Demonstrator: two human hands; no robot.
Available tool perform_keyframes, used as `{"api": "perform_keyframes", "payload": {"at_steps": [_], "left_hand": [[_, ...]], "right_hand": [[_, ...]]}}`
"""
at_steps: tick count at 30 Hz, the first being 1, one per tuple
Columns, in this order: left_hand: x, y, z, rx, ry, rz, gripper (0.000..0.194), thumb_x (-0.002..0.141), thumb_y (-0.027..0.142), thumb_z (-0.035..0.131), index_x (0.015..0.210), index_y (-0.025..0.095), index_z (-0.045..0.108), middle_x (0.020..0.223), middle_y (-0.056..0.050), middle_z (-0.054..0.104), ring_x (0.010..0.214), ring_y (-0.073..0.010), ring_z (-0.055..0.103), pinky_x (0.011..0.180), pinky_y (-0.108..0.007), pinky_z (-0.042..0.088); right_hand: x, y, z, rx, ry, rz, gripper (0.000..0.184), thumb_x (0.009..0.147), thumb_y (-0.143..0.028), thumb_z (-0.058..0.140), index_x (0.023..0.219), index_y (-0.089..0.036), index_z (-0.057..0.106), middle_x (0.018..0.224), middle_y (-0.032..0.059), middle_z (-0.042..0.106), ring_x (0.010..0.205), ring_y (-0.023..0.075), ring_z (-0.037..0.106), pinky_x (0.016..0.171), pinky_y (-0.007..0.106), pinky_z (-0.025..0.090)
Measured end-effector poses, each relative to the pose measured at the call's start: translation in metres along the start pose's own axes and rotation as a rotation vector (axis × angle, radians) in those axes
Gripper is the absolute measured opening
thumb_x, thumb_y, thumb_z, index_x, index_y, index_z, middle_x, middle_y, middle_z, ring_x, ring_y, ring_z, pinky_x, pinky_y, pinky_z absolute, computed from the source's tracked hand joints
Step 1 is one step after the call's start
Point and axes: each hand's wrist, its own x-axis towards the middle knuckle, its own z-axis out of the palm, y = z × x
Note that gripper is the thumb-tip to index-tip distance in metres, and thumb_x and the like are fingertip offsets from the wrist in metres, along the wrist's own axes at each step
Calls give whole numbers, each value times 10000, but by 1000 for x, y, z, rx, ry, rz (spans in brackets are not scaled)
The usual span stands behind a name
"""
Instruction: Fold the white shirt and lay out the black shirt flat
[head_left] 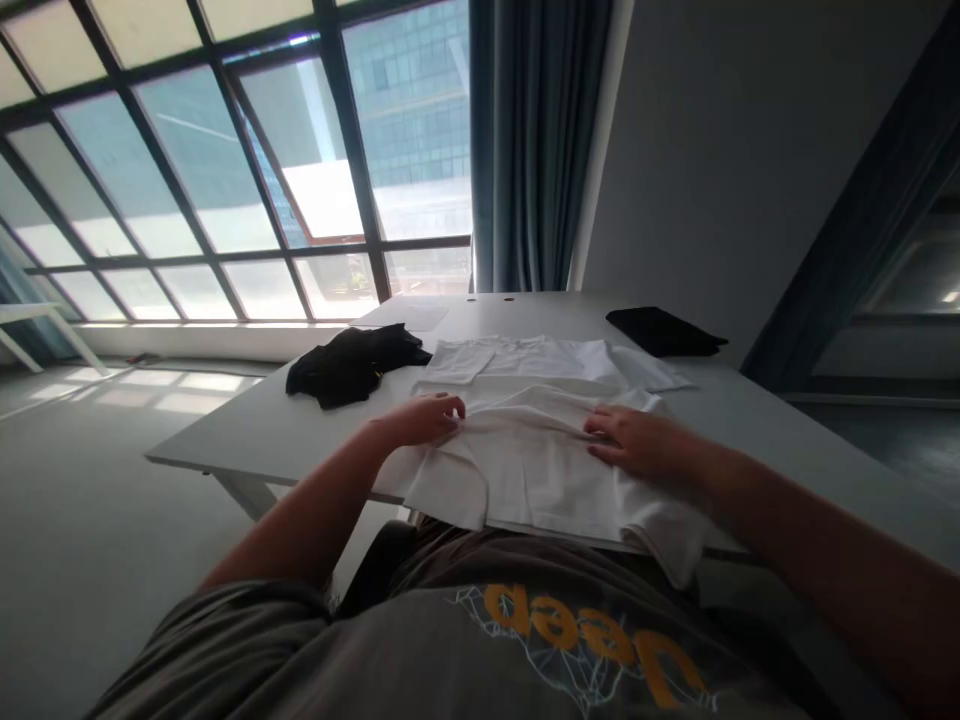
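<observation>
A white T-shirt [525,440] lies spread on the white table [255,430] in front of me, its lower part folded over and hanging off the near edge. My left hand [424,418] rests on the shirt's left edge with the fingers curled and pinched on the fabric. My right hand [637,440] lies flat on the shirt's right side, fingers stretched out and pressing down.
A crumpled black garment [352,365] lies on the table to the left of the shirt. A folded black garment [664,332] sits at the far right. Behind the table are large windows [247,160] and a blue curtain [536,150].
</observation>
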Motion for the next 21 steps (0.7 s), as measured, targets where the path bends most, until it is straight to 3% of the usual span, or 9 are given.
{"api": "perform_keyframes", "payload": {"at_steps": [3,6,10,15,18,21], "left_hand": [[-17,3,6,-60,89,73,133,1113,285,615,1085,208,720,1197,-99,745,948,-225,714,905,-326,579],[-27,11,20,-37,162,41,120,1104,236,584,1160,211,688,1149,-106,758,1034,-265,728,980,-369,587],[-25,15,34,40,211,46,210,1105,265,569,1275,197,672,1302,-163,744,1230,-330,712,1149,-468,545],[-19,2,19,-130,63,52,236,1155,380,473,1073,229,636,1053,-105,735,1015,-284,694,996,-406,581],[-19,-8,2,-318,-43,34,375,1178,545,462,1036,239,625,931,-44,691,908,-237,641,875,-346,584],[-12,-15,-10,-360,-157,22,527,1135,703,514,970,234,687,908,-31,714,892,-224,645,854,-323,586]], "right_hand": [[-16,-8,9,-2,70,7,279,997,-388,526,1019,-228,753,1150,160,785,1061,337,764,986,448,573],[-25,0,10,109,81,7,289,974,-440,548,1013,-240,753,1088,138,800,998,327,770,954,438,579],[-29,12,2,228,48,67,387,953,-574,580,1020,-238,760,990,118,804,914,327,758,902,446,574],[-36,11,-16,303,-38,129,534,939,-756,571,952,-247,734,946,92,780,914,324,724,906,449,572],[-42,10,-27,378,-152,161,585,891,-833,617,892,-254,705,916,82,756,905,325,704,875,441,586],[-40,15,-37,452,-291,186,566,842,-811,698,915,-252,748,924,83,770,913,326,720,866,428,605]]}}
